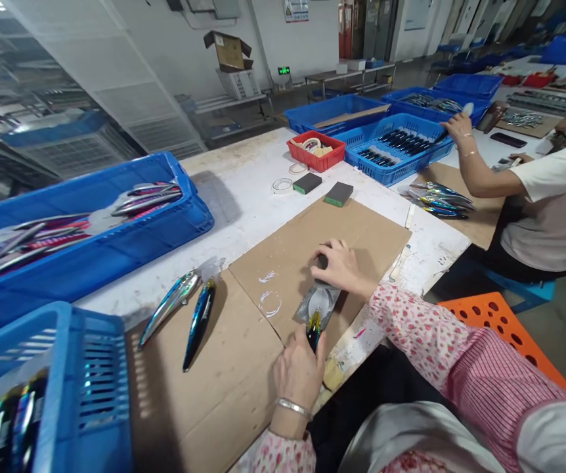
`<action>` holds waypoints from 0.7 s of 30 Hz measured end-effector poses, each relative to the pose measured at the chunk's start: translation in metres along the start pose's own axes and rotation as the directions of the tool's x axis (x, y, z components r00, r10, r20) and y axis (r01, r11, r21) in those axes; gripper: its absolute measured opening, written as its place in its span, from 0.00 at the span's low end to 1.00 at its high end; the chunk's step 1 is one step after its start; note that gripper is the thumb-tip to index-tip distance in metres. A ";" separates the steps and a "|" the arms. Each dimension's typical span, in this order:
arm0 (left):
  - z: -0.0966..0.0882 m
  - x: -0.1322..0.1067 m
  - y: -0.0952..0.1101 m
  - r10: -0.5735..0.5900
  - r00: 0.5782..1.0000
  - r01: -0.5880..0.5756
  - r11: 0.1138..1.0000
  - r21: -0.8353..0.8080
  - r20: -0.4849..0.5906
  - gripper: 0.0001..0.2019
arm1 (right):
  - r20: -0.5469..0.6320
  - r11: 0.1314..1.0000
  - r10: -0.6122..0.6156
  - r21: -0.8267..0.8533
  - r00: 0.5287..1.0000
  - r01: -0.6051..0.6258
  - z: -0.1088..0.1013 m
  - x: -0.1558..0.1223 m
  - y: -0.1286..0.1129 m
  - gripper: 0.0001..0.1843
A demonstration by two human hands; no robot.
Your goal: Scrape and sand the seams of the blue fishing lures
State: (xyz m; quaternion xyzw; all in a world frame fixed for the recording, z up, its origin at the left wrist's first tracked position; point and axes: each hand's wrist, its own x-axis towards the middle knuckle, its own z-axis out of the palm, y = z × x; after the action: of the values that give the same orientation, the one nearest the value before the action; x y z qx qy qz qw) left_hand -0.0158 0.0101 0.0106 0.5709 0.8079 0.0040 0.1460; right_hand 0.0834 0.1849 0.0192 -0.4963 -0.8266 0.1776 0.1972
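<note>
My left hand is closed around a fishing lure with a dark, gold-flecked body. Its clear round lip lies over a grey sheet on the cardboard. Just beyond, the fingers of my right hand curl around a small dark block; its underside is hidden. To the left, a silver-blue lure and a dark blue lure lie side by side on cardboard.
At the left stand a blue bin of pink and silver lures and a blue basket of dark lures. Two green-based sanding blocks lie beyond the cardboard, near a red tray. At right, a co-worker's hand reaches over another lure basket.
</note>
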 end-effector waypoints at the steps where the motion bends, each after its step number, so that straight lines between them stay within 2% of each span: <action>1: -0.001 0.001 0.000 -0.001 1.000 0.001 1.000 -0.011 0.010 0.20 | 0.003 1.000 0.018 0.025 1.000 -0.018 -0.001 -0.002 0.002 0.14; 8: -0.002 0.007 -0.006 0.034 0.999 -0.031 0.997 -0.078 0.039 0.21 | 0.094 0.995 -0.092 -0.017 0.991 0.094 -0.002 -0.042 -0.009 0.12; 11: -0.003 0.007 -0.007 0.045 0.998 -0.042 0.996 -0.081 0.037 0.21 | 0.119 0.995 -0.100 -0.014 0.988 0.102 -0.004 -0.036 -0.009 0.12; 15: -0.005 0.007 -0.006 0.039 0.998 -0.034 0.994 -0.103 0.046 0.21 | 0.065 0.992 -0.090 -0.079 0.994 0.095 -0.007 -0.033 -0.009 0.12; 19: -0.003 0.007 -0.007 0.063 0.997 -0.059 0.992 -0.111 0.039 0.21 | 0.175 0.986 -0.166 0.006 0.970 0.168 -0.006 -0.043 -0.010 0.13; 21: -0.002 0.007 -0.007 0.055 0.998 -0.051 0.993 -0.102 0.038 0.21 | 0.167 0.989 -0.147 -0.003 0.975 0.149 -0.007 -0.042 -0.009 0.12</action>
State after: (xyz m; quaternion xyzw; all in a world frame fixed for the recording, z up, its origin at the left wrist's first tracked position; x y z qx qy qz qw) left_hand -0.0250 0.0146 0.0098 0.5841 0.7881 0.0371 0.1908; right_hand 0.0984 0.1443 0.0235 -0.4183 -0.8762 0.1969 0.1362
